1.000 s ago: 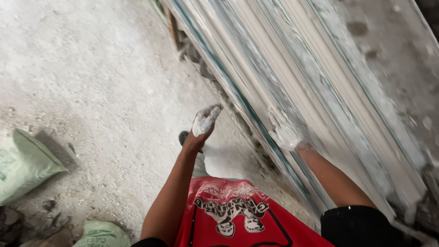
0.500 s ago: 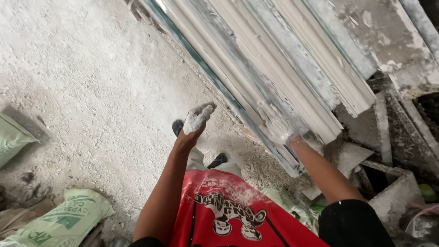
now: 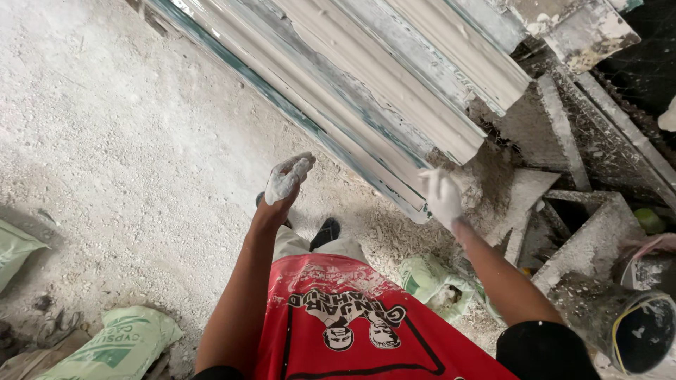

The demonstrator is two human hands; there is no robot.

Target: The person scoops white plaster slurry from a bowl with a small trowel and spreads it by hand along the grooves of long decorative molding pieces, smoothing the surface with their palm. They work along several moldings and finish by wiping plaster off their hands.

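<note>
My left hand (image 3: 287, 178) is caked in white plaster and hangs in the air above the dusty floor, fingers loosely curled, holding nothing. My right hand (image 3: 442, 196), also white with plaster, is at the near end of a stack of long white moulded cornice strips (image 3: 366, 84) that runs from the upper left to the centre; whether the hand touches the end is unclear. My red printed shirt (image 3: 345, 317) and one dark shoe (image 3: 327, 230) show below.
Green sacks lie on the floor at lower left (image 3: 120, 345), at the left edge (image 3: 14, 250) and by my right leg (image 3: 429, 281). Broken grey slabs and moulds (image 3: 563, 211) pile up on the right. A dirty black bucket (image 3: 634, 324) stands at lower right.
The view has moved along the cornice stack to its near end. My right hand slid down the strips to that end. My left hand stays raised.
</note>
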